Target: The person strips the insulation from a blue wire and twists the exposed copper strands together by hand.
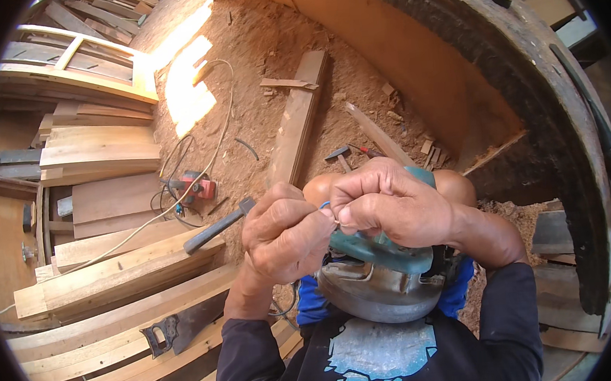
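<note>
My left hand (287, 231) and my right hand (398, 202) meet fingertip to fingertip above my lap, both closed in a pinch. What they grip is mostly hidden and too small to name; a thin blue strand (325, 205) shows beside the fingertips. Right below them, a teal and grey power tool (380, 288) with a rounded metal guard, apparently a circular saw, rests on my lap. The right hand covers part of its teal body. A hammer (217, 226) lies on the boards just left of my left hand.
Stacked boards (112, 268) fill the left side, with a handsaw (184, 330) on them. A red power tool (195, 187) and a long cord (226, 125) lie on the sawdust-covered floor. Ahead are a plank (299, 116) and a second hammer (338, 156). A big wooden panel (445, 60) curves along the right.
</note>
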The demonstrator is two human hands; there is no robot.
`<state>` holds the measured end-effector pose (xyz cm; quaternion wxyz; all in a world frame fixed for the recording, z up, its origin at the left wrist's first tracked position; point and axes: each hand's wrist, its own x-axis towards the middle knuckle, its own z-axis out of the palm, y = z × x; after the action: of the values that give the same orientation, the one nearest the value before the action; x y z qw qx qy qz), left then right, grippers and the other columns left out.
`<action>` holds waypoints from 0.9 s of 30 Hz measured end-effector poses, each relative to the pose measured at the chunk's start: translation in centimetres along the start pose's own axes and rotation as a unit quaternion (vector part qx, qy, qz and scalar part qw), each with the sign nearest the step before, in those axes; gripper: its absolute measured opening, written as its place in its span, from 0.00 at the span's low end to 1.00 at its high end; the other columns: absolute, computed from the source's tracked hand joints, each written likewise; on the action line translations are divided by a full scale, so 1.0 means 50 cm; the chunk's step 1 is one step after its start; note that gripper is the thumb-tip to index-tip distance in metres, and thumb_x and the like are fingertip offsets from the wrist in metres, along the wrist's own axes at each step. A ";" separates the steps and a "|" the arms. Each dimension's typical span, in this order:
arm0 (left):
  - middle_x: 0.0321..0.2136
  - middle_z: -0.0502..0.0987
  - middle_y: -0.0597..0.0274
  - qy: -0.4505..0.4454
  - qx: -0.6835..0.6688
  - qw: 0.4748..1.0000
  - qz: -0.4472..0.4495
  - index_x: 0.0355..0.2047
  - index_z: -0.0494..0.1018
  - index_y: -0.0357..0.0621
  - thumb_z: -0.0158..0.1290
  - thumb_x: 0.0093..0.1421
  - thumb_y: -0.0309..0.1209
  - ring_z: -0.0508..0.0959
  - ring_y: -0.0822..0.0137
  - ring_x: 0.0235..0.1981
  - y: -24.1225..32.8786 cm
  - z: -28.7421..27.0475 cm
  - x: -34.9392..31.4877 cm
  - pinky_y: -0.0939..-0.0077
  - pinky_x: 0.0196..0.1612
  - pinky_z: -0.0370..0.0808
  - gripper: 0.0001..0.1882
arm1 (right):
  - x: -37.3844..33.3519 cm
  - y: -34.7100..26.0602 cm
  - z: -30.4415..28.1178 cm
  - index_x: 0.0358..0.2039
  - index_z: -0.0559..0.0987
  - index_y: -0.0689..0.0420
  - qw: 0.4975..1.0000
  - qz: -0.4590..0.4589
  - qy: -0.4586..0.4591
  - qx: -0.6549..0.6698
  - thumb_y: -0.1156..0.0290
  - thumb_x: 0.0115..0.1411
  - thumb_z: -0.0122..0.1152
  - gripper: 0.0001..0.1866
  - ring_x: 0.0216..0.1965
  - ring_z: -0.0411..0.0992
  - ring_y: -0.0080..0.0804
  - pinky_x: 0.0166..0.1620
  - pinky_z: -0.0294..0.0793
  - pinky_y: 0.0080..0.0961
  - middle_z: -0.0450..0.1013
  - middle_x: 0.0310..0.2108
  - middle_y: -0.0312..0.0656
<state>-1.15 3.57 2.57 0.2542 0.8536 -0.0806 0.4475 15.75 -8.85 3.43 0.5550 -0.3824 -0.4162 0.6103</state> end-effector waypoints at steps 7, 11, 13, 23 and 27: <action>0.31 0.78 0.59 -0.052 -0.089 0.988 -0.115 0.43 0.77 0.42 0.64 0.58 0.24 0.76 0.61 0.28 0.014 -0.019 -0.006 0.68 0.33 0.75 0.12 | -0.017 -0.016 0.016 0.25 0.76 0.62 0.999 -0.007 0.033 -0.041 0.73 0.61 0.56 0.08 0.24 0.66 0.18 0.28 0.65 0.26 0.71 0.20 0.33; 0.34 0.77 0.52 0.002 -0.129 0.945 -0.301 0.44 0.76 0.42 0.49 0.70 0.46 0.76 0.54 0.37 -0.030 -0.046 -0.042 0.62 0.46 0.72 0.19 | -0.050 -0.007 0.015 0.27 0.74 0.61 0.930 -0.210 0.027 -0.300 0.76 0.56 0.59 0.04 0.26 0.70 0.40 0.29 0.66 0.37 0.68 0.22 0.45; 0.35 0.77 0.51 -0.115 -0.067 0.937 -0.322 0.43 0.75 0.41 0.49 0.71 0.42 0.76 0.51 0.38 -0.037 -0.050 -0.063 0.60 0.47 0.72 0.16 | -0.081 -0.004 0.018 0.29 0.75 0.59 0.882 -0.257 0.013 -0.395 0.74 0.53 0.64 0.06 0.26 0.67 0.44 0.30 0.66 0.40 0.65 0.24 0.45; 0.27 0.79 0.56 -0.238 -0.150 0.914 -0.292 0.31 0.78 0.36 0.54 0.67 0.32 0.76 0.57 0.31 -0.072 -0.018 -0.075 0.64 0.38 0.72 0.11 | -0.148 0.017 0.025 0.31 0.79 0.56 0.862 -0.229 0.083 -0.444 0.75 0.51 0.69 0.08 0.25 0.66 0.37 0.26 0.65 0.32 0.66 0.25 0.38; 0.29 0.82 0.60 -0.110 -0.238 0.932 -0.249 0.32 0.80 0.39 0.58 0.61 0.26 0.77 0.61 0.33 -0.068 -0.032 -0.076 0.65 0.43 0.72 0.04 | -0.139 0.021 0.021 0.30 0.79 0.56 0.859 -0.238 0.095 -0.443 0.76 0.50 0.69 0.07 0.25 0.67 0.35 0.26 0.65 0.31 0.67 0.25 0.38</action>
<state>-3.30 6.97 -0.97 0.5427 0.8047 0.0033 0.2408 15.03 -15.91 2.84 0.4921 -0.5334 -0.6662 0.1718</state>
